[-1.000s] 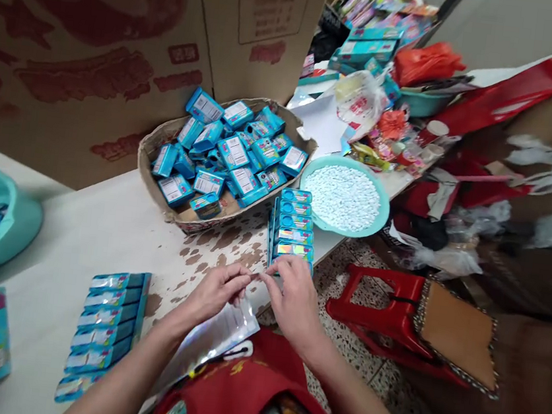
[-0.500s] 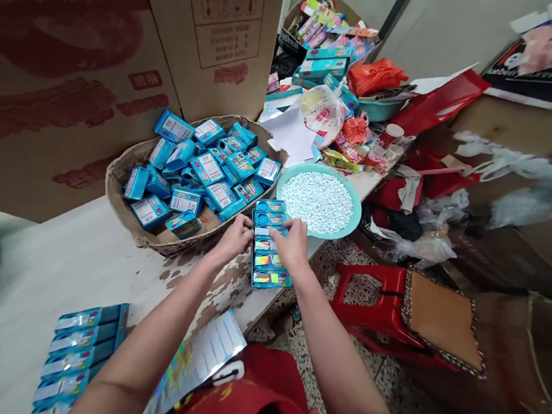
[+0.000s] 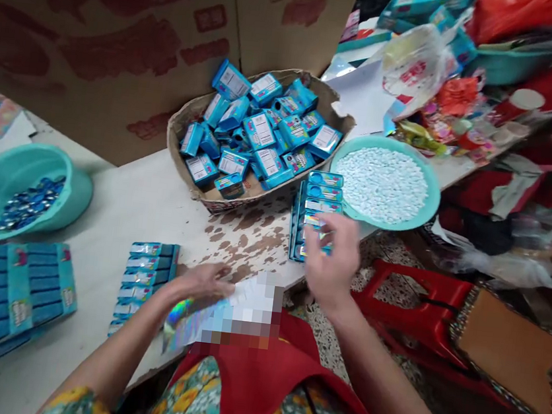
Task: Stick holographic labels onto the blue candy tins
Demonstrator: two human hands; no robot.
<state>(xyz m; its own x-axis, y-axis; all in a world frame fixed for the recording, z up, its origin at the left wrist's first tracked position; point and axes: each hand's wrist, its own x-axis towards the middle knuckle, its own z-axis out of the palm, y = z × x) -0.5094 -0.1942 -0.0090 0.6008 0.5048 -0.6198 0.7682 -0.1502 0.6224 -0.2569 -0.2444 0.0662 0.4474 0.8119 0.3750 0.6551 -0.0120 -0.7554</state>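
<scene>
My left hand is down by the upper edge of a shiny rainbow-silver sheet, its fingers stretched out; whether they touch the sheet I cannot tell. Part of the sheet is pixelated. My right hand, smeared by motion and with its fingers bent, hangs over the near end of a row of small blue boxes. Shiny strips show on several of these boxes. Beyond the row, a turquoise basin holds many small white pieces.
A cut-down cardboard box full of loose blue boxes stands behind. Another blue row lies left, near larger blue packs and a turquoise tub with shiny blue pieces. A red stool stands right, below the table edge.
My view has swung left and down. Both hands have left the row of blue boxes: the left has moved to the shiny sheet, the right has lifted back towards me.
</scene>
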